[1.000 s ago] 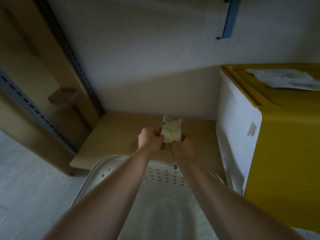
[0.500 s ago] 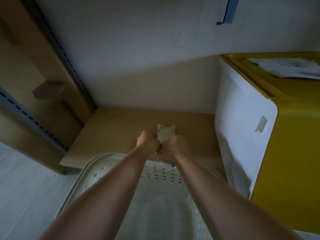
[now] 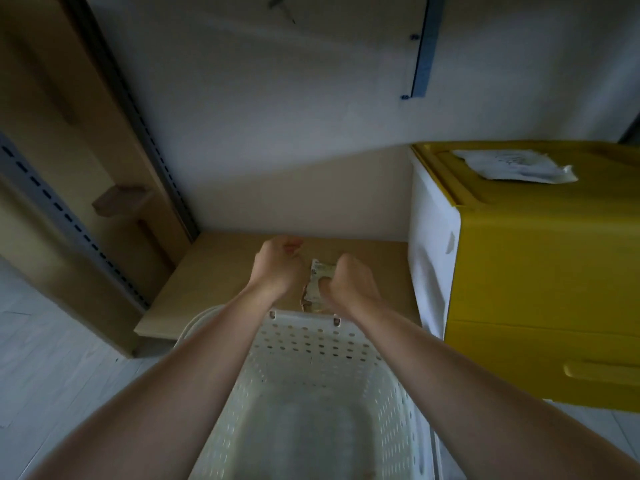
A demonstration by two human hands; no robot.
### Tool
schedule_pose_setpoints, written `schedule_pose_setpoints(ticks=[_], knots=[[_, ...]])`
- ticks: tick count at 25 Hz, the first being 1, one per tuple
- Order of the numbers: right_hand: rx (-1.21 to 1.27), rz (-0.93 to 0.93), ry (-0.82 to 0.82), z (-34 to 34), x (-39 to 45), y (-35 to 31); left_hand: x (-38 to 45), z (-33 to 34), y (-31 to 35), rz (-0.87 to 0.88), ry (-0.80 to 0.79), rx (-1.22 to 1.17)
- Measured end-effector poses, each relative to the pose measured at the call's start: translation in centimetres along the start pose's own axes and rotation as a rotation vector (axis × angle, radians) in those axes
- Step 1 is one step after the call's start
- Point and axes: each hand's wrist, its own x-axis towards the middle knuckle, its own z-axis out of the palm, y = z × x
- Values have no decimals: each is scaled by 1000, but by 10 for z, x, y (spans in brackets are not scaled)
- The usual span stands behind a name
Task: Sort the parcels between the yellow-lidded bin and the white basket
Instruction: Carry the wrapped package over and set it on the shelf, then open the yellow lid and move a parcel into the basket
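Note:
A small pale parcel [image 3: 318, 282] hangs just above the far rim of the white perforated basket [image 3: 311, 362]. My right hand [image 3: 349, 284] pinches it, the thumb on its face. My left hand [image 3: 277, 268] is off the parcel, a little to its left, with fingers loosely curled and holding nothing. The yellow-lidded bin [image 3: 540, 271] stands to the right, its lid down. A flat white parcel [image 3: 516, 166] lies on top of that lid. The basket's bottom looks bare where I can see it.
A low wooden shelf board [image 3: 221, 271] runs behind the basket, up against the pale wall. A wooden panel with a slotted metal rail [image 3: 69, 220] stands at the left. Light floor planks [image 3: 52, 368] lie at the lower left.
Both hands held the parcel before; now my left hand has let go and moved left. The parcel has come down toward the basket's far rim in my right hand.

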Motion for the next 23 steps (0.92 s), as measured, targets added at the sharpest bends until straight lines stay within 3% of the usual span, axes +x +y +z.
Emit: schedule_pose_setpoints(ticks=[8,13,17,23], knots=[[-28,-381,171,-64,-104,-1,-105,-42,47,353,24,-47],[-44,-501,260,-99,-149,25,-151,-49,81,477,74,-253],[-149,-538,343,-125,-158,58,-171,-30,108,605,13,-305],[-200,-467,424,-156,-169,122,-177,20,118,688,-109,-171]])
